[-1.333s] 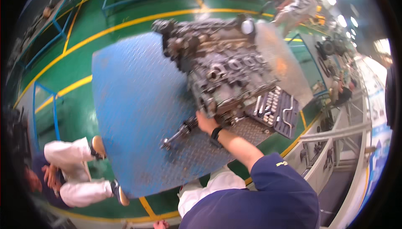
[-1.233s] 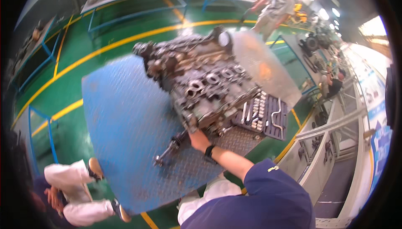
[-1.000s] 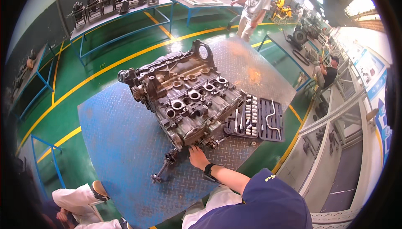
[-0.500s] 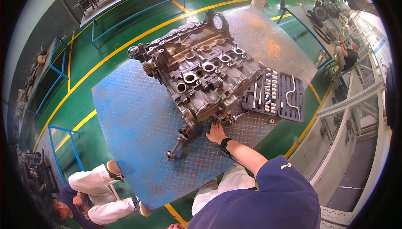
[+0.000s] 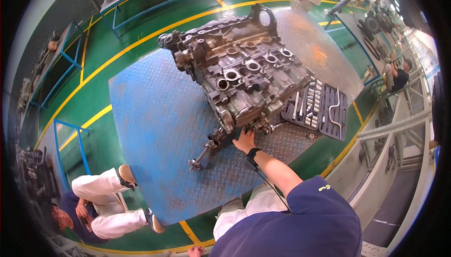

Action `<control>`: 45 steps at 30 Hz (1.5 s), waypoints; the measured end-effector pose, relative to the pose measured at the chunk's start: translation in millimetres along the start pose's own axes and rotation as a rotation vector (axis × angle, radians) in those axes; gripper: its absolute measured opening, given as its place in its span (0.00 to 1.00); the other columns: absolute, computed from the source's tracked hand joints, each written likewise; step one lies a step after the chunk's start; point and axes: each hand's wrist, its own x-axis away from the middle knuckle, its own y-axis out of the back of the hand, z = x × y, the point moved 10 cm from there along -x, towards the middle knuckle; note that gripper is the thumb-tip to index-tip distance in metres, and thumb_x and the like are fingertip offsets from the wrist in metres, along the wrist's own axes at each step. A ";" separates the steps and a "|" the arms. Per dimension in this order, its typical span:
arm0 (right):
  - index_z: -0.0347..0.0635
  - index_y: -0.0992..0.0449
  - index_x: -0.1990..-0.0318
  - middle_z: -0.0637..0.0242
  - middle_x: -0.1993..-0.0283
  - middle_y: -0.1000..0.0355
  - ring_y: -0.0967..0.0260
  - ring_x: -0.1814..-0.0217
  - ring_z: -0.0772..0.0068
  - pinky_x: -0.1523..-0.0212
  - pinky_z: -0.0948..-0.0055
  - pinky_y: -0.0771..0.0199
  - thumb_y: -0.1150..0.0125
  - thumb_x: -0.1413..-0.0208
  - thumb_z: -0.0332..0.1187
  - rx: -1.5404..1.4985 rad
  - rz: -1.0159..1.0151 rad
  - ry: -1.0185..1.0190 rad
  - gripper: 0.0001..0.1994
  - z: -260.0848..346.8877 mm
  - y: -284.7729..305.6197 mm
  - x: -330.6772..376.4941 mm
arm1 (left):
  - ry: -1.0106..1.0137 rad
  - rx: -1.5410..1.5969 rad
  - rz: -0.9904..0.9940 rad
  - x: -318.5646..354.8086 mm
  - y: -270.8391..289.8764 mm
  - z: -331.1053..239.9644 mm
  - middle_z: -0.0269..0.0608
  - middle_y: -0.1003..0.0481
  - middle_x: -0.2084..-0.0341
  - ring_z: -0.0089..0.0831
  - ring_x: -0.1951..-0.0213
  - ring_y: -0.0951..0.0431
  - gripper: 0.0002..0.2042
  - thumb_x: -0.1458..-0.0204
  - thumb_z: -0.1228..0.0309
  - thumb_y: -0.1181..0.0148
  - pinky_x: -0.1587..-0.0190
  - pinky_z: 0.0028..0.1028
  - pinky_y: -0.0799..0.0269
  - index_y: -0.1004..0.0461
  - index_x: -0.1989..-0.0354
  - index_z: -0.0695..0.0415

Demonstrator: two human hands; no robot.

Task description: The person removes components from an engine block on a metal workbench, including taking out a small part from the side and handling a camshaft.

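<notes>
A large, grimy metal engine block with a row of round openings along its top stands on a steel checker plate. My right hand reaches to the lower near end of the engine, thumb apart from the fingers; the fingertips meet the shadowed underside, and I see nothing held. Just left of it, a geared shaft lies on the plate. To its right, a smaller shaft part pokes out from under the engine. My left hand shows only partly at the bottom edge, its fingers unclear.
A socket set case lies spread out right of the engine, with a bent bar in it. A seated person is at lower left, feet by the plate's edge. Blue-framed benches line the back; metal shelving stands at right.
The view has shifted, so the engine sits higher and further right. My right hand stays by the engine's near end, its thumb now more visible. More of my left hand shows.
</notes>
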 end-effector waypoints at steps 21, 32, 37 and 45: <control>0.22 0.49 0.41 0.34 0.40 0.49 0.51 0.37 0.39 0.36 0.53 0.54 0.48 0.53 0.35 0.461 -0.407 0.250 0.34 102.9 -8.5 -1.4 | 0.150 0.370 -0.098 -13.4 -20.8 84.4 0.45 0.26 0.82 0.30 0.84 0.25 0.06 0.50 0.76 0.54 0.83 0.23 0.31 0.30 0.74 0.65; 0.25 0.59 0.36 0.35 0.33 0.63 0.69 0.29 0.39 0.32 0.52 0.63 0.48 0.51 0.29 0.046 0.002 -0.056 0.37 68.0 -12.4 -27.6 | 0.208 0.450 -0.129 -15.6 -16.4 112.0 0.46 0.25 0.81 0.32 0.83 0.24 0.06 0.51 0.76 0.53 0.84 0.24 0.30 0.30 0.72 0.65; 0.26 0.57 0.37 0.36 0.35 0.59 0.63 0.31 0.39 0.32 0.55 0.60 0.46 0.54 0.26 0.163 -0.088 0.060 0.37 60.4 -15.6 -43.2 | 0.234 0.395 -0.069 -17.3 -33.8 91.7 0.48 0.26 0.80 0.34 0.81 0.23 0.08 0.49 0.74 0.57 0.82 0.25 0.28 0.31 0.70 0.66; 0.27 0.53 0.37 0.37 0.35 0.58 0.65 0.30 0.41 0.31 0.60 0.61 0.45 0.57 0.21 0.272 -0.186 0.402 0.37 91.2 -10.8 -4.3 | 0.261 0.451 -0.113 -10.7 -37.5 92.1 0.46 0.25 0.81 0.31 0.82 0.24 0.07 0.50 0.75 0.53 0.82 0.23 0.29 0.30 0.72 0.65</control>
